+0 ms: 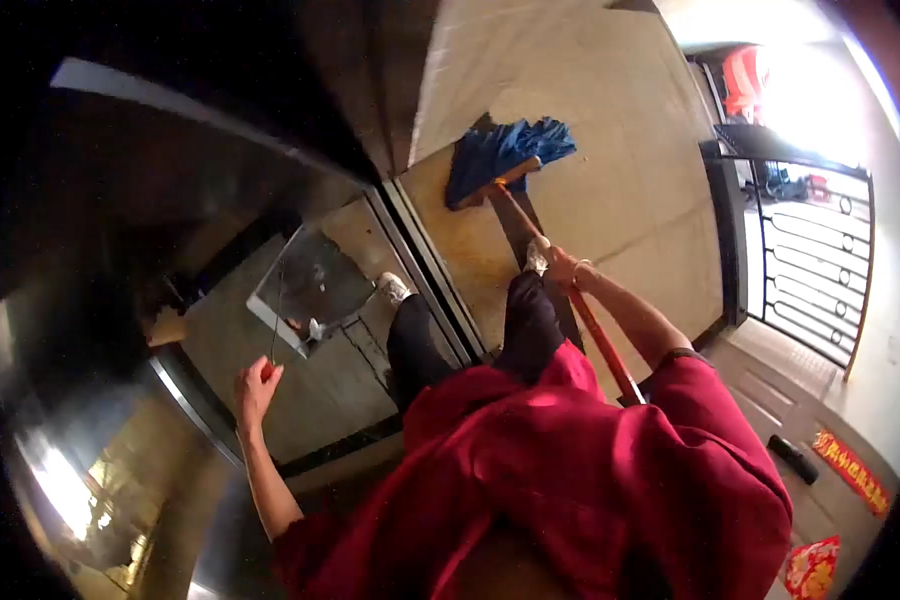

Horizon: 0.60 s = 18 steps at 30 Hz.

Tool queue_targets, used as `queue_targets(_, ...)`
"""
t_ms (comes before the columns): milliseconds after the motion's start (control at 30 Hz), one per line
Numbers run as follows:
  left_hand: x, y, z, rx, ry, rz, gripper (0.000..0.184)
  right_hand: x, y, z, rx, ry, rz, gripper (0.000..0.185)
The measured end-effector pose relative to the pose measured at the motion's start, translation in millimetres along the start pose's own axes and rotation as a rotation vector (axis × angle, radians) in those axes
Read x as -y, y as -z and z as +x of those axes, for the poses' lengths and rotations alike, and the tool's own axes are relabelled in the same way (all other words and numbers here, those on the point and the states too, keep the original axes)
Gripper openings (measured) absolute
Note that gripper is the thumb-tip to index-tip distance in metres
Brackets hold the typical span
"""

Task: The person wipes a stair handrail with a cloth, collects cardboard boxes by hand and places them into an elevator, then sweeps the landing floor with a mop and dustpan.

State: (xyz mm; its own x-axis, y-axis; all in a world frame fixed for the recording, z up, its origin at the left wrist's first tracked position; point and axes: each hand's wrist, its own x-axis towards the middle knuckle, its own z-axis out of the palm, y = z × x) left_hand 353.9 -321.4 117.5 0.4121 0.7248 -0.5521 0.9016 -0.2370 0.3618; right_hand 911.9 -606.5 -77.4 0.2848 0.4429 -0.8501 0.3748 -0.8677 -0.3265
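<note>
My right hand (568,268) is wrapped round the orange-red handle of a mop (600,340). Its wooden crosspiece rests on a crumpled blue cloth (490,155) on the tan floor ahead. On the left, my left hand (257,392) is closed at the top end of a thin dark rod (278,295). That rod runs down towards a grey pan-like panel (315,280) with a pale edge, lying on the floor. Small white scraps lie on and beside the panel. What the rod is fixed to, I cannot make out.
A metal door track (425,260) crosses the floor between my two shoes. Dark shiny walls (170,190) stand at the left. To the right are a barred metal gate (810,270), a panelled pale door (760,390) and a red strip with gold characters (850,470).
</note>
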Motion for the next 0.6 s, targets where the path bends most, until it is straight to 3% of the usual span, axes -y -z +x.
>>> queue_targets(33,-15,-2,0,-0.002,-0.016,0.019,0.028,-7,-1,3,-0.008,0.002,0.023,0.048)
queue_targets(133,-80,-6,-13,-0.106,-0.066,0.057,0.029,-44,18,2,-0.06,0.308,-0.01,0.054)
queue_targets(167,-102,-10,-13,-0.083,-0.006,0.064,0.029,-40,40,-10,-0.069,0.315,0.01,0.054)
queue_targets(267,-163,-19,-15,-0.087,-0.003,0.141,0.03,-15,128,-91,0.158,0.146,0.626,0.058)
queue_targets(600,-318,-82,20,0.009,-0.157,0.023,0.028,-72,256,-211,-0.021,0.176,1.218,0.055)
